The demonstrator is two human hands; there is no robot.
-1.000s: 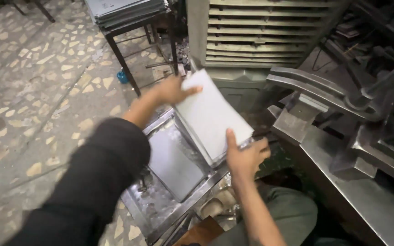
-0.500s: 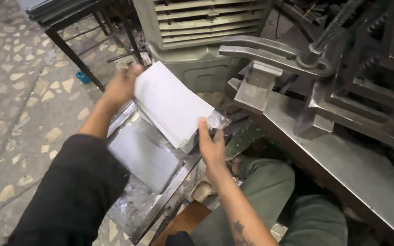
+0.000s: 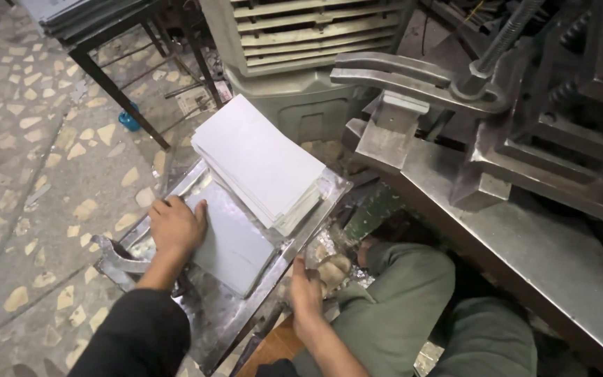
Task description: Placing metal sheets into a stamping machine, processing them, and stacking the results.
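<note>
Both hands (image 3: 176,227) (image 3: 306,290) partly hide the grey sheet (image 3: 235,244).

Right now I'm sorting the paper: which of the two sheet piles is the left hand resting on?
The left hand rests on the lower grey pile, not the taller white stack leaning behind it.

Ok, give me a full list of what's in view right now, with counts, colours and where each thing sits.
stack of sheets: one, white-grey, lying on the far end of the tray
flat sheet: one, grey, on the tray under the left hand
metal tray: one, shiny silver, low in front of the person
air cooler: one, grey-green, louvred, behind the tray
press machine: one, dark grey steel, on the right
table frame: one, black, upper left
terrazzo floor: grey with tan chips, left
trouser legs: green, bottom right
left hand: flat on the flat sheet, black sleeve
right hand: at the tray's near edge, grip unclear
</note>
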